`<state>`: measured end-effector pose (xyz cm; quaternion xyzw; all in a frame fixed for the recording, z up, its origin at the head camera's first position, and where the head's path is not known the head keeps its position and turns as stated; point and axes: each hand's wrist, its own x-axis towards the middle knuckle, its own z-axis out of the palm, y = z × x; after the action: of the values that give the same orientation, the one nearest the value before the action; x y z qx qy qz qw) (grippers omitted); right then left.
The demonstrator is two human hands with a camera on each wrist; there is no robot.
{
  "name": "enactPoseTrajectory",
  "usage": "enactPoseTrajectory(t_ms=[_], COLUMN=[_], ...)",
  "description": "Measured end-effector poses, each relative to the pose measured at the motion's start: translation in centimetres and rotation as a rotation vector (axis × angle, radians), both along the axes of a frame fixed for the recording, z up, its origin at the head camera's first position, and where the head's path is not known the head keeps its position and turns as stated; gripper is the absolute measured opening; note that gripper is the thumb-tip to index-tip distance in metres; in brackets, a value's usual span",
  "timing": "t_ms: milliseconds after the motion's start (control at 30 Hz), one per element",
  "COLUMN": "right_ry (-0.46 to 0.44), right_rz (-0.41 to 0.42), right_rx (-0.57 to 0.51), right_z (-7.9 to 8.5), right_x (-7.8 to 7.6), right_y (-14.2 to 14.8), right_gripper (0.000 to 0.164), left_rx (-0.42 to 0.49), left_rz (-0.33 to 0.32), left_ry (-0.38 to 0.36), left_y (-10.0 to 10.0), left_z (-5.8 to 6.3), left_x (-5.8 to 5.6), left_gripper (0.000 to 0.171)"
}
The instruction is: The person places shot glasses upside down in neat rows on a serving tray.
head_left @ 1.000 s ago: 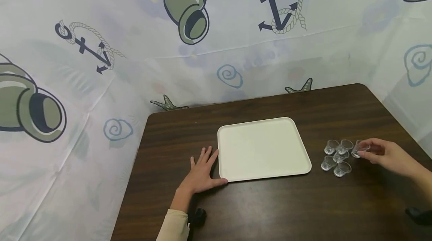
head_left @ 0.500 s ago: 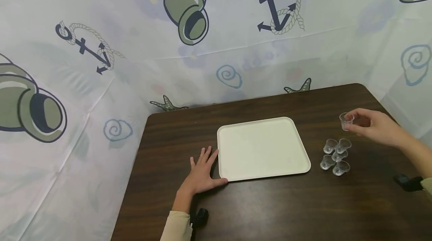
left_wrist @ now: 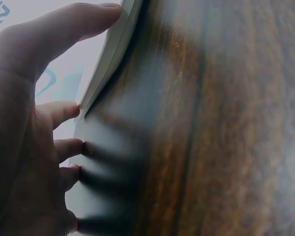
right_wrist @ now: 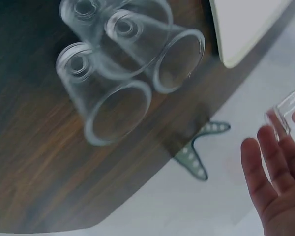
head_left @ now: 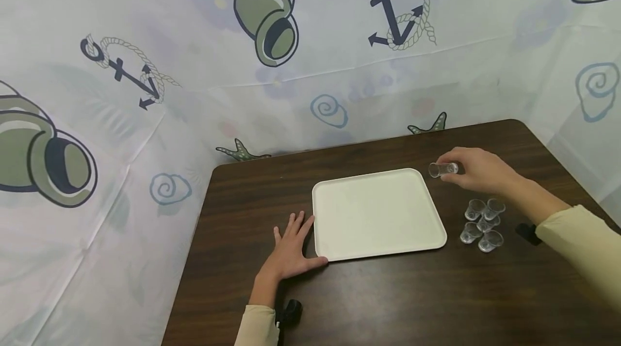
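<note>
In the head view my right hand (head_left: 480,171) pinches a small clear shot glass (head_left: 439,170) between thumb and fingers. The glass is tipped on its side, rim to the left, just off the far right corner of the white tray (head_left: 378,214). Only part of it shows at the right edge of the right wrist view. My left hand (head_left: 286,254) lies at the tray's left side with fingers spread. Its thumb (left_wrist: 96,19) touches the tray's near left corner, and the index fingertip meets the left rim.
Several more clear shot glasses (head_left: 491,241) stand clustered on the dark wood table (head_left: 388,297), right of the tray and below my right forearm. A printed backdrop cloth (head_left: 271,114) with shells and anchors hangs behind the table.
My right hand has lifted one shot glass from beside the cluster and carried it left toward the tray's far right corner, tipping it sideways. The left hand stays put.
</note>
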<state>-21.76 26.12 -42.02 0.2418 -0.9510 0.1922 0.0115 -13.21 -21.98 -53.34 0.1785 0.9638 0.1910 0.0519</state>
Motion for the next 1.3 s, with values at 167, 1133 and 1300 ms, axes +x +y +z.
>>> enactPoseTrajectory(t_ms=[167,1133,1300], right_ry=[0.114,0.385,0.433], right_rz=[0.09,0.311,0.326], right_rx=[0.15,0.629,0.623], right_z=[-1.5,-5.0,-5.4], right_x=[-1.2,-4.3,-4.1], right_y=[-2.8,-8.8,-9.0], right_gripper=[0.031,0.015,0.016], left_rx=[0.006,-0.009,-0.008], left_rz=[0.005,0.011,0.01], left_ry=[-0.001,0.005,-0.001], left_y=[-0.2,-0.1,-0.1], left_z=[-0.2,-0.1,-0.2], left_x=[0.3,-0.3,-0.1], left_gripper=[0.105,0.105,0.105])
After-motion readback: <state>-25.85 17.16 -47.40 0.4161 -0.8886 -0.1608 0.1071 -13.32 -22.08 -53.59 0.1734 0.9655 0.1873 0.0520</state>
